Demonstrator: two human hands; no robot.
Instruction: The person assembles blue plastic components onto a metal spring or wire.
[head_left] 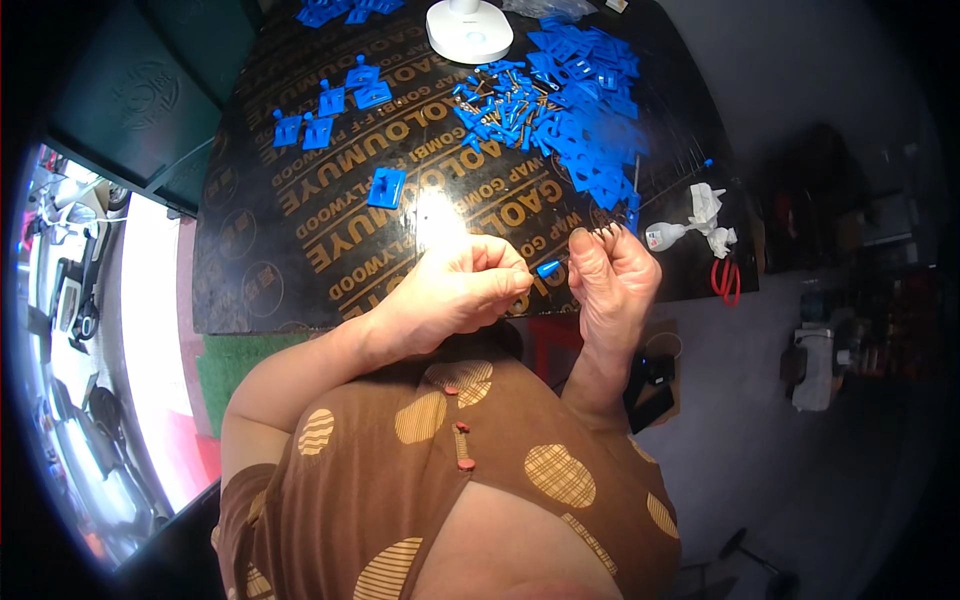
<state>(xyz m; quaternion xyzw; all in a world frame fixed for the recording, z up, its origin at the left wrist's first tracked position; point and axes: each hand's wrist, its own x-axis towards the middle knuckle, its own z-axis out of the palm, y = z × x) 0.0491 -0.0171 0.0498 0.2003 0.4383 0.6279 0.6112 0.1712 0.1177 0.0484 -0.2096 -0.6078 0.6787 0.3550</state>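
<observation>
Near the front edge of the table, my left hand (470, 285) is closed in a pinch, thumb against the forefinger. A small blue cone-shaped piece (547, 269) sticks out at its fingertips, in the gap between my two hands. Facing it from the right, my right hand (615, 275) is also pinched, with its thumb raised and fingers curled. What lies in that pinch is too small to make out. A single blue square plate (386, 188) rests on the tabletop beyond my left hand.
A dark printed plywood table (330, 215) carries a large heap of blue plates (590, 110) beside loose screws and blue pieces (505, 105). Assembled blue parts (332, 98) stand at the left. A white lamp base (470, 35), white bottle (662, 236) and red rings (725, 282) are near.
</observation>
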